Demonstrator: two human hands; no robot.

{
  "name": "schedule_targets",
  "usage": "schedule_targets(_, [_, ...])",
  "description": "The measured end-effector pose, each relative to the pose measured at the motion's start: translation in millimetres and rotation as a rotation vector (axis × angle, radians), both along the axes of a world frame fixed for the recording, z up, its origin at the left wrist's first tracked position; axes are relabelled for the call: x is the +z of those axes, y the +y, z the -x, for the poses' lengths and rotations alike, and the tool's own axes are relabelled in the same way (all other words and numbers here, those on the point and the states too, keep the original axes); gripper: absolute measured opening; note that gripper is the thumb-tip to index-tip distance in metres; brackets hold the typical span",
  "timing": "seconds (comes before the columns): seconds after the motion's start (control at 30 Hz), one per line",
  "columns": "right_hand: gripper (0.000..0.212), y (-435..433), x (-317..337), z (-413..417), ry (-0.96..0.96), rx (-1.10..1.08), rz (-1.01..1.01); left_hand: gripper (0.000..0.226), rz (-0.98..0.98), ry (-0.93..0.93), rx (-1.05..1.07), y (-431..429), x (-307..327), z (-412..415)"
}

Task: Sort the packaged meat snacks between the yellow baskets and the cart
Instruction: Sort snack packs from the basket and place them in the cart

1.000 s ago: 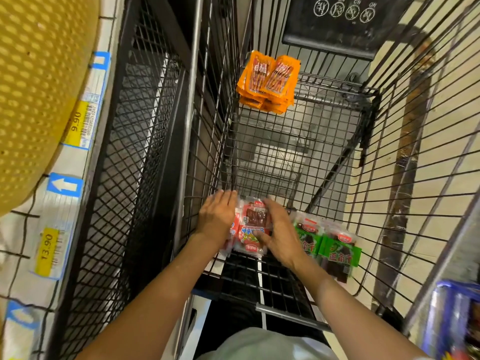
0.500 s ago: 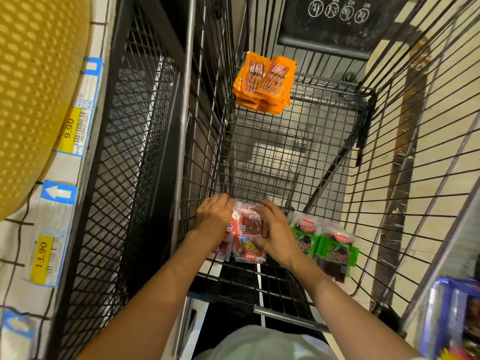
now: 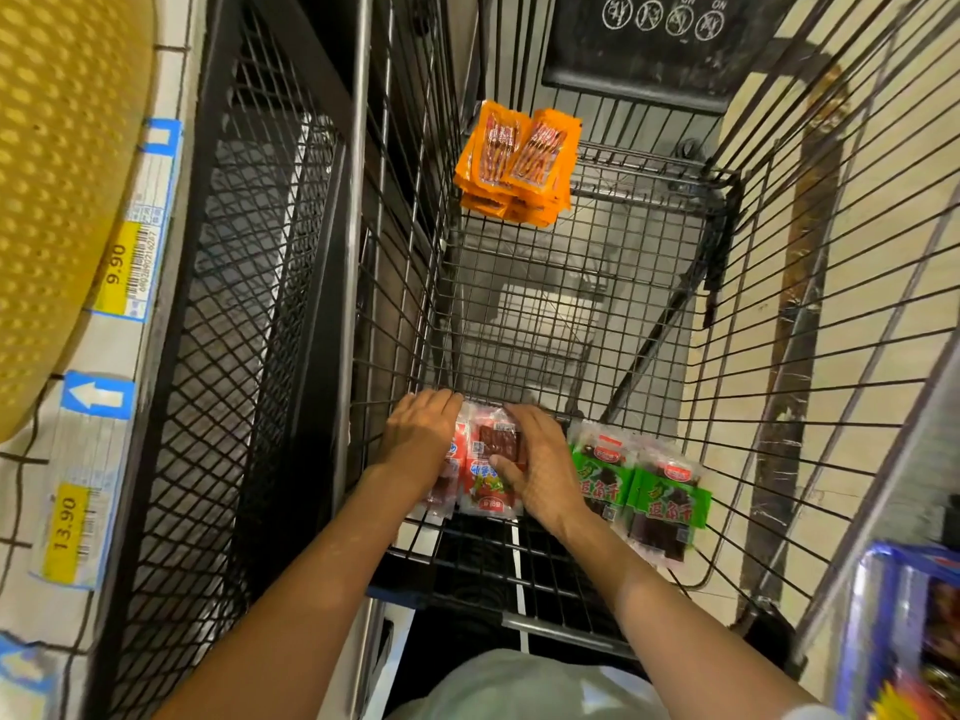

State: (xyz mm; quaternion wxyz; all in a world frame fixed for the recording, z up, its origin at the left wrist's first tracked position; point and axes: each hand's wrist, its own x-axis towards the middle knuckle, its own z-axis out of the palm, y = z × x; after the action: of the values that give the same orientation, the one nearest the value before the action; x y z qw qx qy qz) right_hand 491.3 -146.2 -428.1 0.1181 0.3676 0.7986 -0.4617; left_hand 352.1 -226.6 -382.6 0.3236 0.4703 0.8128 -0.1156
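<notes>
The cart (image 3: pixel 571 324) is a wire-mesh basket with a grid floor and barred side walls; the tiled shop floor shows through the mesh. Three groups of packs lie directly on the grid floor. The orange packs (image 3: pixel 519 163) sit in the far left corner as two side-by-side stacks, several packs high, close to the left wall. The red packs (image 3: pixel 488 491) lie at the near end toward the left wall, at least two side by side. The green packs (image 3: pixel 670 504) lie at the near end just to the right of the red packs, two side by side and slightly overlapping. The orange packs are well apart from both near-end groups.
</notes>
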Motion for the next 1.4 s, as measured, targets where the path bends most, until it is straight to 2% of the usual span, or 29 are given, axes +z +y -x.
schedule_targets(0.23, [0.071, -0.7, -4.6, -4.1, -0.034, 0.040, -0.046, 0.065, -0.005, -0.012, 0.008, -0.1, -3.7, 3.4])
schedule_targets(0.53, [0.071, 2.1, -4.9, -4.2, -0.041, 0.075, -0.067, 0.072, 0.009, -0.012, 0.025, -1.0, -8.2, 4.1])
schedule_targets(0.63, [0.076, 7.3, 0.2, -4.0, -0.060, 0.121, -0.028, 0.084, 0.028, -0.074, 0.056, -2.4, -9.6, 6.5])
schedule_targets(0.73, [0.080, 20.0, 15.2, -5.8, -0.016, 0.104, 0.073, 0.098, 0.009, -0.259, 0.237, 0.5, -7.3, 9.2])
schedule_targets(0.83, [0.070, 67.0, 39.0, -18.6, 0.023, -0.009, 0.168, 0.094, -0.132, -0.419, 0.478, 14.4, -3.0, 13.3])
schedule_targets(0.9, [0.067, 112.7, 51.0, -38.0, -0.097, -0.009, 0.144, 0.090, -0.202, -0.408, 0.459, 31.4, -2.1, 9.9])
schedule_targets(0.97, [0.081, 143.9, 54.8, -53.0, -0.333, 0.169, 0.067, 0.087, -0.226, -0.432, 0.393, 53.8, -3.9, -3.0])
schedule_targets(1.03, [0.098, 149.2, 51.7, -56.6, -0.520, 0.284, 0.133, 0.085, -0.207, -0.514, 0.337, 75.3, -8.2, -26.3])
schedule_targets(1.1, [0.105, 144.1, 45.2, -53.3, -0.639, 0.292, 0.203, 0.085, -0.157, -0.575, 0.311, 87.6, -13.8, -50.0])
schedule_targets(1.27, [0.112, 150.4, 34.7, -60.4, -0.737, 0.267, 0.240, 0.093, -0.033, -0.622, 0.360, 94.1, -31.6, -85.8])
schedule_targets(1.4, [0.104, 144.2, 30.5, -67.9, -0.709, 0.229, 0.160, 0.094, -0.073, -0.611, 0.460, 86.9, -35.2, -111.2])
